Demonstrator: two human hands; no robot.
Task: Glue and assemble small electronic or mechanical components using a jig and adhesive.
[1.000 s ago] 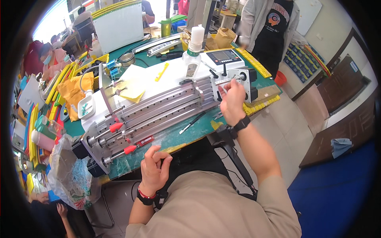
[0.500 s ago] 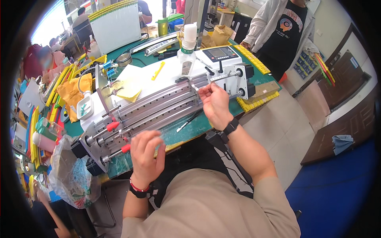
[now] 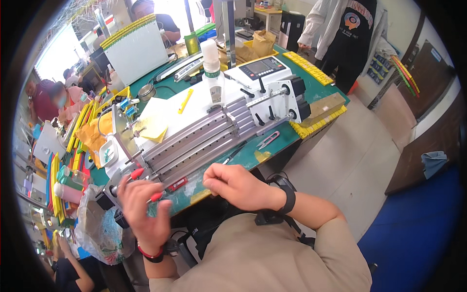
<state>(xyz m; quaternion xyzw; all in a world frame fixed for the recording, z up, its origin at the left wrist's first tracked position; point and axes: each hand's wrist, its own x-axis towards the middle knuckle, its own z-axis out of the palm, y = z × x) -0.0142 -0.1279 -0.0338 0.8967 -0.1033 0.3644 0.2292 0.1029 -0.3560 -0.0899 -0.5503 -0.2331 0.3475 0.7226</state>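
Note:
My left hand (image 3: 142, 207) hovers over the near left end of a long metal-railed machine (image 3: 189, 141), palm turned inward and fingers apart, holding nothing I can see. Its fingers partly cover two red-tipped parts. My right hand (image 3: 234, 186) is closed just above the table's front edge, fingers curled under; whatever they hold, if anything, is hidden. Between the hands, a red tool handle (image 3: 176, 184) lies beside the rails. Pink-handled snips (image 3: 268, 140) and a slim dark tool (image 3: 234, 154) rest on the green mat near the machine's front.
A white bottle (image 3: 213, 78) stands behind the rails, near a control panel (image 3: 262, 68) with a screen. Yellow strips (image 3: 318, 117) edge the right end. At left are a white dish (image 3: 108, 153), a plastic bag (image 3: 99, 228) and pink bottles. A person (image 3: 348, 44) stands beyond the table.
My right hand has left the rails at the machine's right end and come left toward the table's front edge. My left hand has shifted left and lower. The view has tilted slightly.

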